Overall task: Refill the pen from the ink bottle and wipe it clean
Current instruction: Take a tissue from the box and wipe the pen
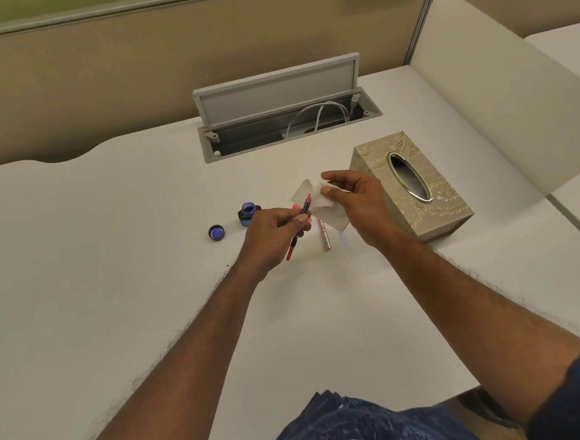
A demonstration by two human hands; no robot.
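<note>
Two hands work above the table (111, 232): your left hand (272, 234) pinches the light, stiff, likely slippery pen (299, 224) mid-barrel, your right hand (356, 201) pinches the soft tissue (318, 204) at its inked tip.

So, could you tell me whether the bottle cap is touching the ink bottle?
Apart. The head view shows the cap lying left of the open ink bottle, with bare white desk between them.
</note>
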